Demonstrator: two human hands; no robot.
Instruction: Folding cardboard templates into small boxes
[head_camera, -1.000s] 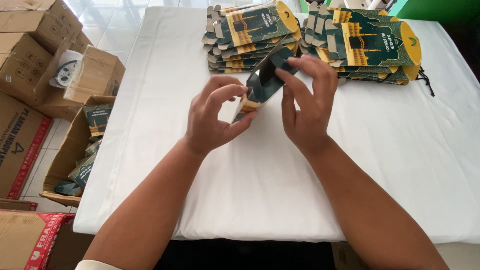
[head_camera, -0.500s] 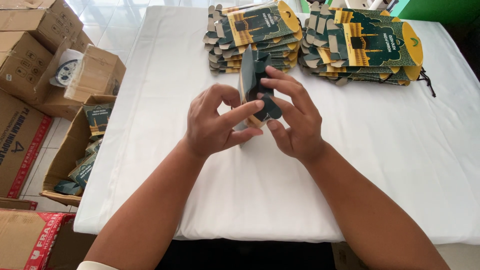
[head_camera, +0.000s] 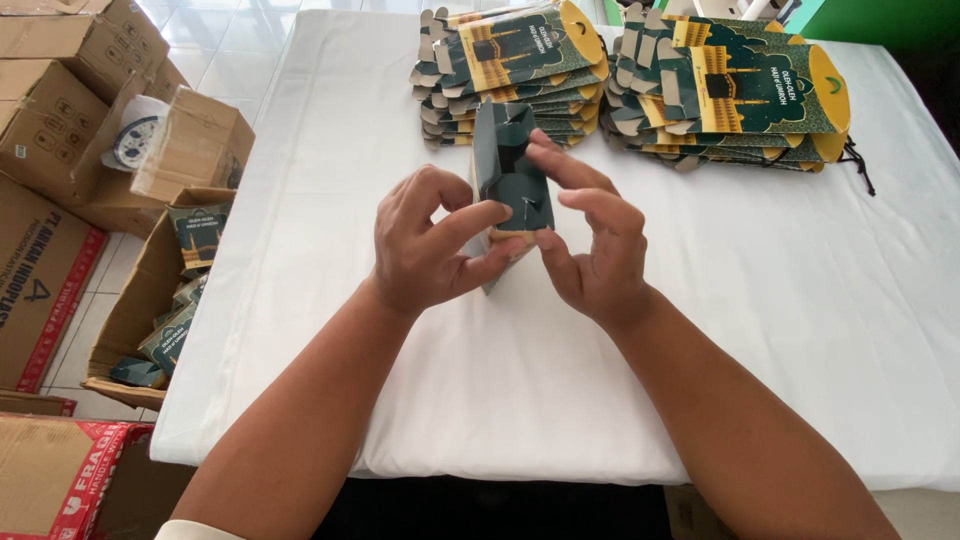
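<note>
**Head view: two hands fold a small dark green carton over a white table**

Head view looks down on a long table covered with a white cloth, which fills most of the frame. To its left, on the tiled floor, stand several brown cardboard boxes, and close against the table's left edge sits an open cardboard box with a few dark green packages lying inside.

At the far end of the table lie two stacks of flat, unfolded cartons, green with yellow ends and a printed building design. The left stack sits just beyond the hands; the right stack lies beside it, with a thin black cord trailing at its right edge.

Both bare forearms reach in from the bottom of the frame and meet over the middle of the table. Between them stands the small dark green carton, held upright and slightly tilted, just above the cloth and in front of the left stack. The left hand grips its lower part, thumb and curled fingers closed on the carton's left side and base. The right hand closes on its right side, fingertips pressing against the upper flap and the front face.
</note>
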